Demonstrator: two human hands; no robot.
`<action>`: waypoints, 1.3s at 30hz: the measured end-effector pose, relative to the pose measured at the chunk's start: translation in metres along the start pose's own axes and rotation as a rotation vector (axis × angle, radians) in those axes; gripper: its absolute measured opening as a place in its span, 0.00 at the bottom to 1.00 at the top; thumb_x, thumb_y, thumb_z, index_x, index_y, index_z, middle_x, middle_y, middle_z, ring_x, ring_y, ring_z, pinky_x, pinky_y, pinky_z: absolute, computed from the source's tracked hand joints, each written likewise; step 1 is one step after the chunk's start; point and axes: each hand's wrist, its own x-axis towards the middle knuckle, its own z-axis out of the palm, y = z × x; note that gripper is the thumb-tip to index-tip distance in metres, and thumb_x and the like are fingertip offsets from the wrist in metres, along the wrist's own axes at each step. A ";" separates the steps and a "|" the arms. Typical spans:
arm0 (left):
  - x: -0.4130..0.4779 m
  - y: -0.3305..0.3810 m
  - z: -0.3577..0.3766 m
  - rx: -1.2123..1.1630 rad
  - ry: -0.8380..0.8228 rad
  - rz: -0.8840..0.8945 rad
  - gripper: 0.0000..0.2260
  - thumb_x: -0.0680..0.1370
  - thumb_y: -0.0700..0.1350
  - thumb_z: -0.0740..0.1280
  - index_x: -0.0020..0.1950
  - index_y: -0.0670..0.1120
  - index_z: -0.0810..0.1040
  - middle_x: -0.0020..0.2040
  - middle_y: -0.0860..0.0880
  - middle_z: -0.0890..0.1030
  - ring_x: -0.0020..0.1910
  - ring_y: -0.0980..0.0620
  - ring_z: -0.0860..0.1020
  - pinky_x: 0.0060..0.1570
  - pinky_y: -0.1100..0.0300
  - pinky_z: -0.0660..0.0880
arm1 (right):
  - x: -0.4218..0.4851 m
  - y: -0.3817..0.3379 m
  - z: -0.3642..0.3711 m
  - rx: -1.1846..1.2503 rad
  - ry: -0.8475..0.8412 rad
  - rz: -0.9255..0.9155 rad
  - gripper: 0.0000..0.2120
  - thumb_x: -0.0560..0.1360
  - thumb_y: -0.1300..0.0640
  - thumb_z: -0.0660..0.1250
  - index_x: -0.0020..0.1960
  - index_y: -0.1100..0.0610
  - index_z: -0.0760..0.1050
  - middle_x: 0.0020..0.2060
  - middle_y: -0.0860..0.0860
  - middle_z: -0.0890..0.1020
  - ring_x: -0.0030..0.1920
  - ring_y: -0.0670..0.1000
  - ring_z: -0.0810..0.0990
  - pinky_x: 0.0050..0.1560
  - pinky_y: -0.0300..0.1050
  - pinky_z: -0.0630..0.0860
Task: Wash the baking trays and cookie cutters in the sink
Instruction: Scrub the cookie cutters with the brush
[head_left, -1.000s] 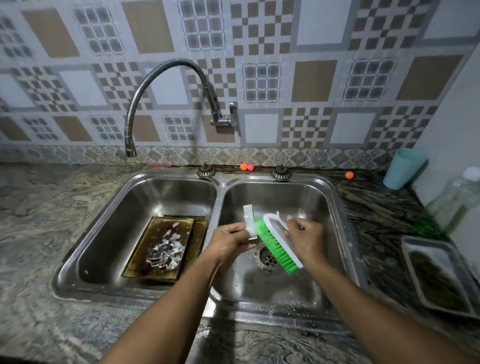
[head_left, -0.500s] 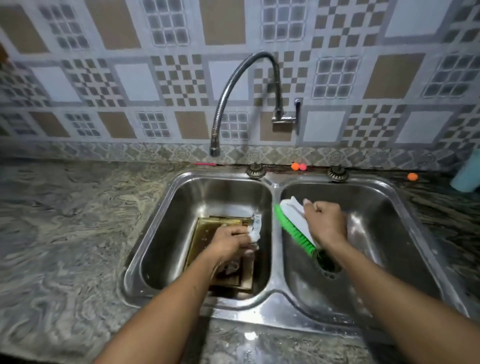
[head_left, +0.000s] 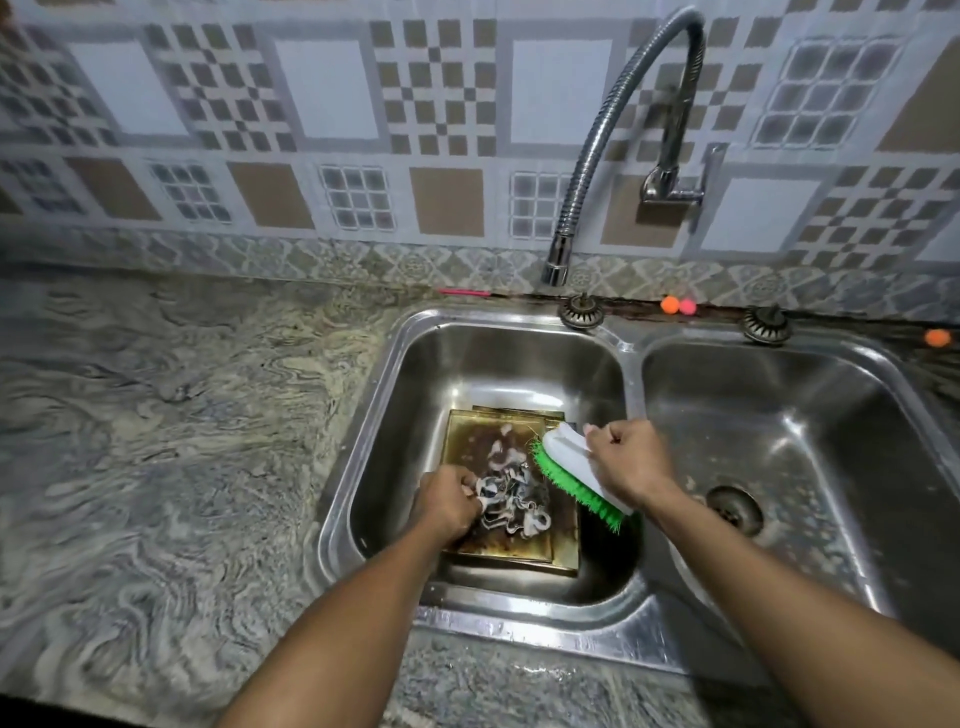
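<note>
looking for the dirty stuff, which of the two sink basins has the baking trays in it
The left basin: the baking trays lie on its bottom with cookie cutters piled on them. The right basin has none, only its drain.

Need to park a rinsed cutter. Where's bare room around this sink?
Bare: the countertop left of the left basin, and the right basin around its drain. Crowded: the left basin, with baking trays, the left hand gripping cookie cutters, and the brush in the right hand.

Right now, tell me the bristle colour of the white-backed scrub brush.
Bright green bristles, clearest in head view.
</note>
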 end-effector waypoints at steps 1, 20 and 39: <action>0.002 -0.001 0.003 -0.005 0.010 0.002 0.14 0.73 0.40 0.77 0.56 0.51 0.82 0.54 0.51 0.83 0.48 0.53 0.81 0.49 0.59 0.80 | 0.000 0.001 0.001 0.006 -0.006 0.014 0.25 0.78 0.45 0.66 0.30 0.61 0.75 0.23 0.51 0.77 0.28 0.52 0.75 0.33 0.45 0.72; -0.006 0.031 0.003 0.081 0.080 0.138 0.20 0.73 0.49 0.76 0.64 0.54 0.79 0.63 0.53 0.80 0.57 0.50 0.80 0.59 0.51 0.79 | -0.007 0.006 -0.033 0.125 -0.099 0.100 0.09 0.76 0.49 0.71 0.42 0.53 0.82 0.39 0.49 0.84 0.40 0.51 0.81 0.42 0.47 0.78; -0.128 0.311 0.189 -0.100 -0.101 0.525 0.17 0.75 0.48 0.73 0.63 0.45 0.83 0.58 0.49 0.85 0.53 0.52 0.83 0.59 0.61 0.77 | -0.006 0.175 -0.285 0.051 0.236 0.160 0.10 0.73 0.54 0.69 0.42 0.62 0.83 0.40 0.59 0.84 0.40 0.57 0.81 0.36 0.44 0.71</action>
